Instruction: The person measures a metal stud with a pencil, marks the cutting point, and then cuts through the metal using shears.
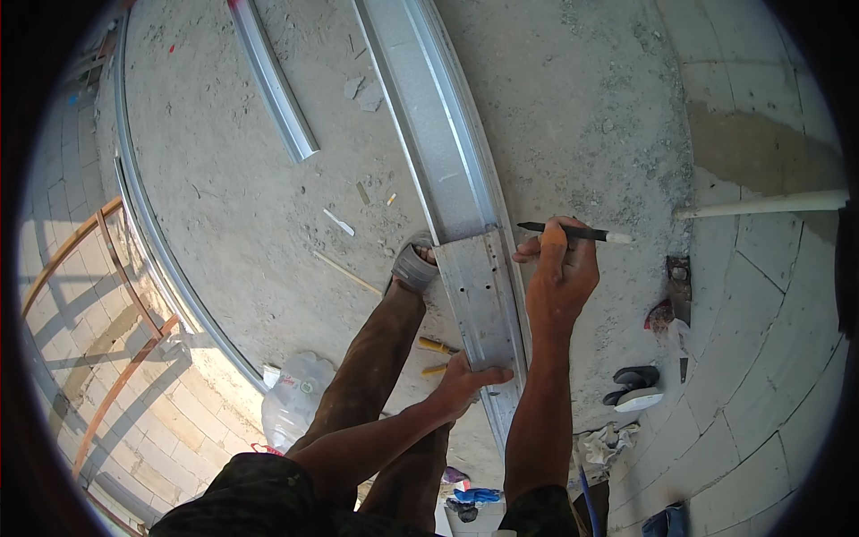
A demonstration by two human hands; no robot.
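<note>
A long silvery metal channel (447, 134) runs from the far edge down past my feet. On its near part lies a shorter, duller metal piece (479, 286) with small holes, its far end squared across the channel. My left hand (465, 385) grips this shorter piece near its close end, thumb on top and fingers hidden under its left edge. Beside the channel, on the right, my right hand (564, 273) holds a black marker (577, 232). The marker's dark tip points left toward the channel, and its white end points right.
Another metal profile (273, 85) lies on the dusty floor at the far left. A large clear plastic bottle (295, 398), yellow-handled tools (436, 345) and dark shoes (631, 383) lie nearby. A white pipe (761, 205) juts in from the right block wall. My sandalled foot (414, 262) touches the channel's left side.
</note>
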